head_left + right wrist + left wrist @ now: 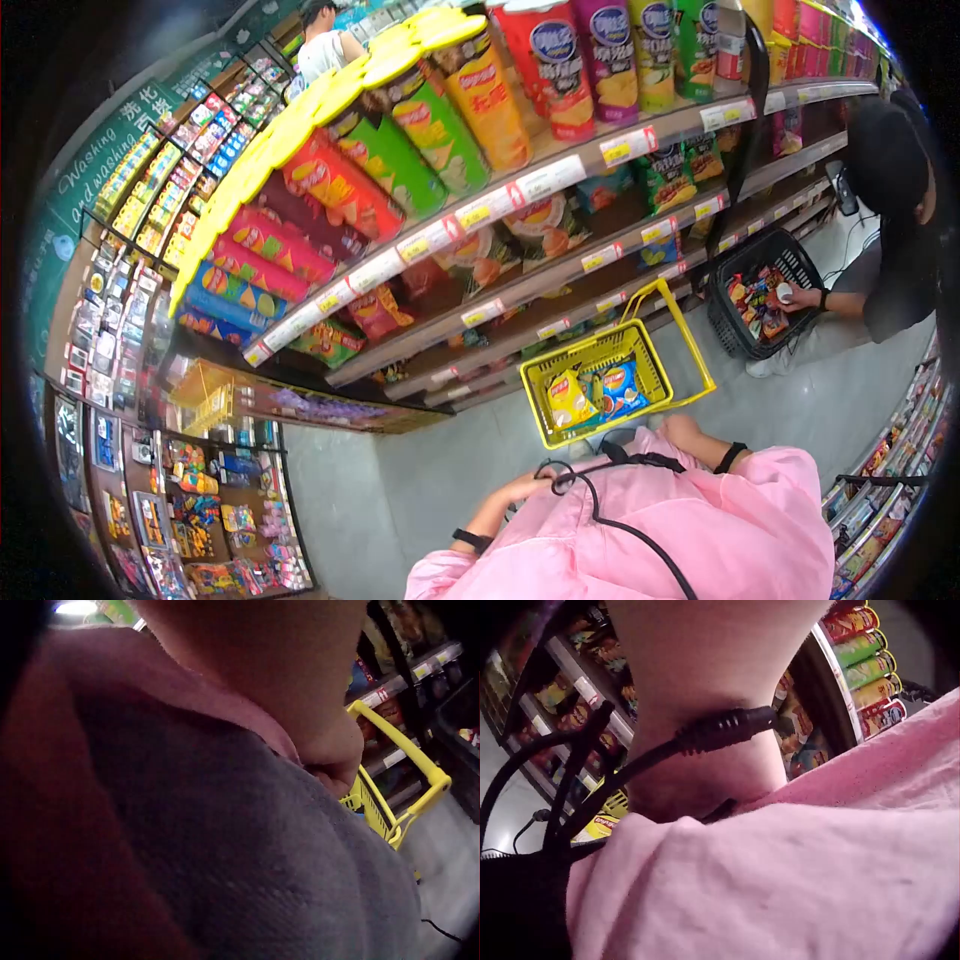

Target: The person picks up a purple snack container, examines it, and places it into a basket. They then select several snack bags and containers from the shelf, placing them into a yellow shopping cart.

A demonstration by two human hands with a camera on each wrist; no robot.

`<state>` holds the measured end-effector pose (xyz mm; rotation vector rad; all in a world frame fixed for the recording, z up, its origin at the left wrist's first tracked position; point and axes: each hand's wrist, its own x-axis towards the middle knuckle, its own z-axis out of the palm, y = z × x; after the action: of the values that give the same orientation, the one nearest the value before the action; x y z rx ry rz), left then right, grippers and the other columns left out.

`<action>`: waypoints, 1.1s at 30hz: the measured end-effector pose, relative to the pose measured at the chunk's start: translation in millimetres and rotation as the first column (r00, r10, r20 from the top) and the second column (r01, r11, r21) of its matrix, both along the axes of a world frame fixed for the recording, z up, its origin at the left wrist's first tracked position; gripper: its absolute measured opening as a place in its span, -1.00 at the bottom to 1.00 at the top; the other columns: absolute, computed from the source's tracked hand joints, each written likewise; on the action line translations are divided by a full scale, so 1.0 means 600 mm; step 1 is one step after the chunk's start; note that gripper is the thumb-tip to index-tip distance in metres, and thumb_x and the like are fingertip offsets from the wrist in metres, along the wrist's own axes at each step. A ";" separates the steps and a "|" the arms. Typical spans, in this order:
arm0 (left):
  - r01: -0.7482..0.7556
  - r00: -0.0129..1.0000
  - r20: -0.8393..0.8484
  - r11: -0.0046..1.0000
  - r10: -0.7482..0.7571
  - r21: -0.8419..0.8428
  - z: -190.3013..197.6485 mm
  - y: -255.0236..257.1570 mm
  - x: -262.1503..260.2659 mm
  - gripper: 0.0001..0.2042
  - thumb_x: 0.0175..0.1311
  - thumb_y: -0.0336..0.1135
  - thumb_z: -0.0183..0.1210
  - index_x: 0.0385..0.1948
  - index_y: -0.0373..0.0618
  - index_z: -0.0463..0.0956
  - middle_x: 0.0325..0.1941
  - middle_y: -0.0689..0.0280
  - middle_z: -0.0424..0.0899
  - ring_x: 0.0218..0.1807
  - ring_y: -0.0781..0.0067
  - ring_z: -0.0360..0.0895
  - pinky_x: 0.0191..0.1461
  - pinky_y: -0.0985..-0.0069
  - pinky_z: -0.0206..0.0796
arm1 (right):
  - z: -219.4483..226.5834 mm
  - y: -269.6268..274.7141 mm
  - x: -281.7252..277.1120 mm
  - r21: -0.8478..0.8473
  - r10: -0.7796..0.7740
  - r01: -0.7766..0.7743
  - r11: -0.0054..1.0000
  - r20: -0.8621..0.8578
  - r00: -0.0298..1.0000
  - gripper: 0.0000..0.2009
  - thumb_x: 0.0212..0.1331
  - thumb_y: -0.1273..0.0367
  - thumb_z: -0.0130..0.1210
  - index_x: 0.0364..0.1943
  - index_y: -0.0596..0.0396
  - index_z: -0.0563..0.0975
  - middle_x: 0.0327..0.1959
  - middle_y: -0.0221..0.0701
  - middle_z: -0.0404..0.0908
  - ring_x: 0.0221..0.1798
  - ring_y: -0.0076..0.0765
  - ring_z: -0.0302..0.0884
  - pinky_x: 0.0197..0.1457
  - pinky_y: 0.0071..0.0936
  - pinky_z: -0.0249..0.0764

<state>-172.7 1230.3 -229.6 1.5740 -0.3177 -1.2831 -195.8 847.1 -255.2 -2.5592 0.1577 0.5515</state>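
My left hand (522,488) is low at my left side against the pink shirt (660,530), beside a looping black cable (612,515). In the left wrist view a black cable plug (724,729) lies across the skin, and pink cloth covers the fingers. At the front of my body, my right hand (684,434) sits near the shirt's hem, just short of the yellow shopping basket (527,400); its fingertips are hidden behind dark cloth (247,825) in the right wrist view. A yellow chip bag (571,400) and a blue chip bag (622,388) lie inside the basket, whose handle (692,335) leans right.
Shelves of chip canisters (345,180) and bags run along the front. On the right, a crouching person (890,220) reaches into a black basket (735,335) of snacks. Another shelf (890,490) stands behind them. Grey floor (365,490) shows at left.
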 end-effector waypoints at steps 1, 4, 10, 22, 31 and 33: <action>0.043 0.998 0.045 0.998 -0.040 -0.055 -0.036 -0.006 -0.002 -0.76 0.09 -0.14 -0.05 -0.39 -0.12 0.39 -0.40 0.47 0.40 -0.26 0.63 0.27 -0.17 0.62 0.14 | -0.010 -0.016 -0.005 0.014 0.004 -0.004 1.000 0.016 1.000 -0.79 -0.12 0.24 -0.03 -0.60 0.06 0.53 -0.53 -0.16 0.51 -0.45 -0.01 0.46 -0.37 -0.15 0.35; -0.005 0.999 0.044 1.000 0.004 0.025 0.057 -0.066 0.014 -0.78 0.09 -0.16 -0.04 -0.43 -0.13 0.41 -0.43 0.49 0.40 -0.31 0.64 0.28 -0.21 0.63 0.16 | 0.003 -0.064 -0.002 0.039 0.009 -0.010 0.999 0.032 0.999 -0.72 -0.15 0.12 0.03 -0.58 0.04 0.55 -0.52 -0.17 0.52 -0.45 -0.04 0.47 -0.37 -0.15 0.37; -0.038 0.999 -0.014 0.999 0.038 0.028 0.200 -0.169 0.018 -0.81 0.09 -0.22 0.02 -0.50 -0.14 0.44 -0.48 0.51 0.41 -0.40 0.69 0.29 -0.31 0.68 0.17 | 0.011 -0.150 0.001 -0.038 0.011 -0.013 0.999 -0.054 0.998 -0.71 -0.17 0.11 0.04 -0.59 0.04 0.54 -0.52 -0.16 0.52 -0.44 -0.03 0.47 -0.36 -0.16 0.39; -0.395 0.918 0.110 0.893 0.380 0.216 0.160 -0.354 -0.034 -0.79 0.07 -0.20 0.07 -0.64 -0.09 0.42 -0.67 0.54 0.35 -0.58 0.69 0.23 -0.51 0.66 0.08 | 0.013 -0.325 -0.020 -0.063 -0.087 0.081 0.995 -0.097 0.991 -0.79 -0.05 0.29 -0.10 -0.46 0.06 0.54 -0.40 -0.16 0.53 -0.30 -0.02 0.48 -0.20 -0.20 0.40; -0.431 0.879 -0.142 0.886 0.456 0.172 0.164 -0.388 -0.050 -0.83 0.13 -0.20 0.00 -0.54 -0.06 0.38 -0.54 0.54 0.34 -0.43 0.71 0.22 -0.36 0.69 0.07 | -0.068 -0.333 -0.005 0.233 -0.009 0.027 0.972 -0.076 0.997 -0.69 -0.05 0.12 0.00 -0.56 0.11 0.52 -0.50 -0.10 0.49 -0.37 0.04 0.43 -0.31 -0.18 0.34; -0.346 0.898 -0.224 0.922 0.380 0.176 0.170 -0.381 -0.046 -0.81 0.14 -0.17 -0.02 -0.53 -0.06 0.38 -0.54 0.54 0.34 -0.43 0.72 0.21 -0.36 0.70 0.06 | -0.071 -0.328 -0.001 0.258 0.017 0.012 0.966 -0.110 0.994 -0.68 -0.06 0.12 0.00 -0.56 0.11 0.52 -0.51 -0.10 0.49 -0.37 0.03 0.44 -0.32 -0.19 0.34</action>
<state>-200.5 1001.4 -127.5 1.4691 0.2226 -1.2072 -196.1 650.6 -298.0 -2.2775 0.1132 0.6701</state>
